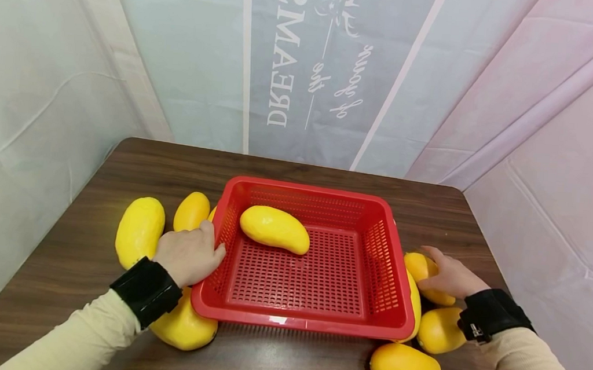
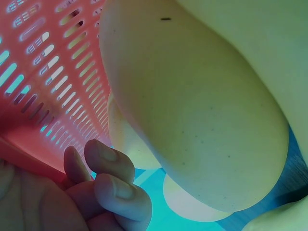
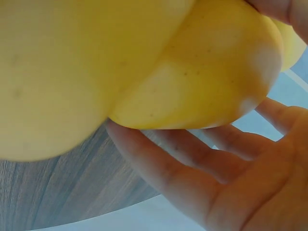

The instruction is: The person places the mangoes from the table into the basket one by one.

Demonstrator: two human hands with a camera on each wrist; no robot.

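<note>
A red plastic basket [image 1: 296, 323] with slotted walls stands mid-table, a yellow mango [image 1: 274, 230] lying inside near its left wall. My left hand [image 1: 187, 256] grips the basket's left rim, its fingers curled beside the slotted wall in the left wrist view. Large mangoes [image 2: 192, 110] lie close to those fingers. Right of the basket, my right hand [image 1: 450, 274] holds an orange-yellow mango [image 3: 207, 72], thumb on one side and fingers along the other. A larger yellow mango [image 3: 57, 72] partly covers it in the right wrist view.
On the left lie a big yellow mango [image 1: 139, 231], a smaller one [image 1: 192, 211] and another [image 1: 186, 324] near my forearm. Two more mangoes, one lower [image 1: 405, 368] and one beside my wrist [image 1: 442, 330], rest at right. Fabric walls [image 1: 194, 84] surround the brown table [image 1: 283, 358].
</note>
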